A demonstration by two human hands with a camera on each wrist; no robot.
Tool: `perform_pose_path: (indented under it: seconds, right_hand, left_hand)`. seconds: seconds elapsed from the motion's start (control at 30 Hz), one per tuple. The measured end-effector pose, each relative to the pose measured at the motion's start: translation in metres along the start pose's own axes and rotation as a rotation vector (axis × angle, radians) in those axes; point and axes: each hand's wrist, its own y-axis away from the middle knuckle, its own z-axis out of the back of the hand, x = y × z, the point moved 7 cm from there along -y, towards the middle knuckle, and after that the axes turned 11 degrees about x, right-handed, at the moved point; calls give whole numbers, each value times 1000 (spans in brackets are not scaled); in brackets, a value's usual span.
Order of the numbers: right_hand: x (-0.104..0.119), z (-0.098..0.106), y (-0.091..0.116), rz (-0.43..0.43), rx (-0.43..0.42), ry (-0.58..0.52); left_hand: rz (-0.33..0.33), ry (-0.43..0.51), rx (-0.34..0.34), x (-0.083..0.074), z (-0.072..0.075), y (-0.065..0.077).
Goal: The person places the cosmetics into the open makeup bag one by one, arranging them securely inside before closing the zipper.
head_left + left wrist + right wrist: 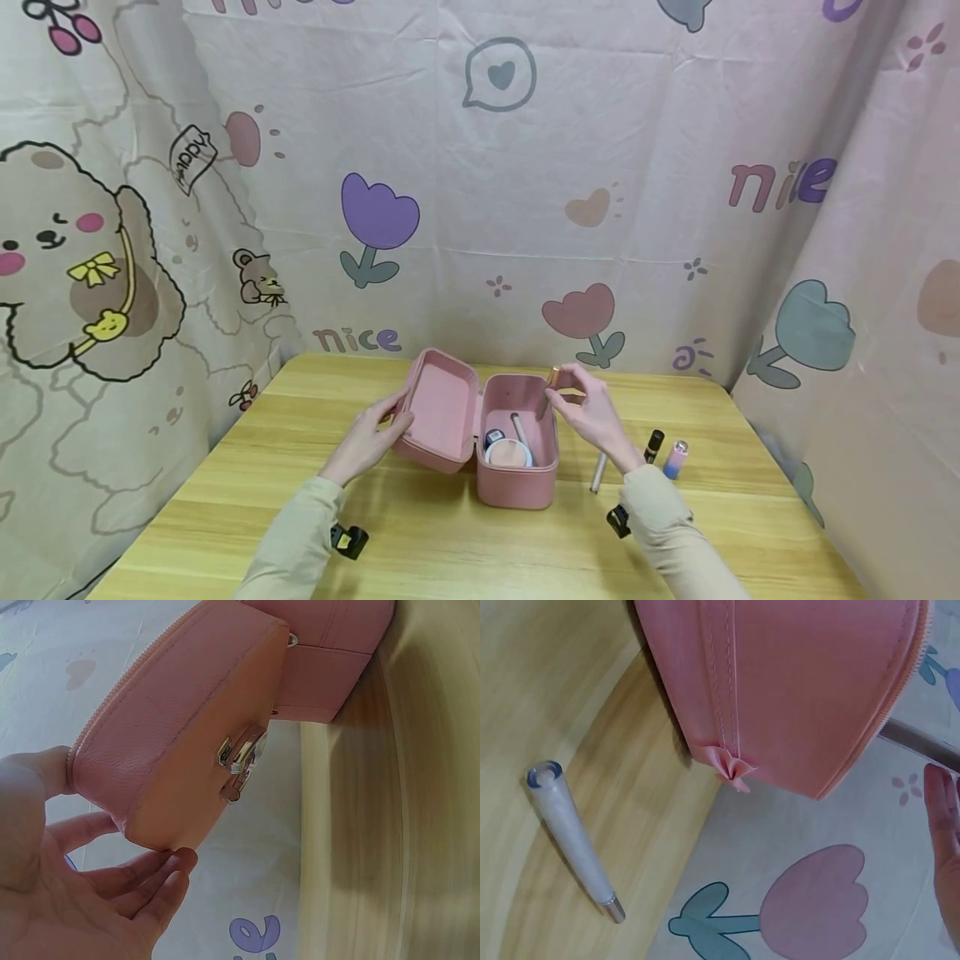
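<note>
A pink zip-up cosmetic case (517,492) stands on the table with its lid (441,400) swung out to the left. My left hand (365,437) grips the lid's outer edge, thumb at the zip rim and fingers on the outside (120,892). Over the case's back right corner, my right hand (596,417) pinches a slim stick (553,377) with a gold-coloured top end. Its lower part dips inside the case wall; in the right wrist view the slim stick (919,744) crosses the zip edge. Inside lie a round compact (508,453), a pale slim tube (519,427) and a small dark-capped bottle (493,437).
To the right of the case a whitish pen-like tube (574,844) lies on the wooden table (420,550). Beyond my right wrist are a black tube (655,443) and a pink-to-blue tube (677,460). A patterned curtain (480,208) hangs behind.
</note>
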Motion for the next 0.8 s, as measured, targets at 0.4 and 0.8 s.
perform_pose_path:
  seconds: [0.4,0.8]
  right_hand:
    - [-3,-27,-15,-104,208,328]
    - [-4,-50,-18,-86,327,544]
  left_hand:
    - [9,-6,-1,1,-1,0]
    - [10,-1,1,1,-1,0]
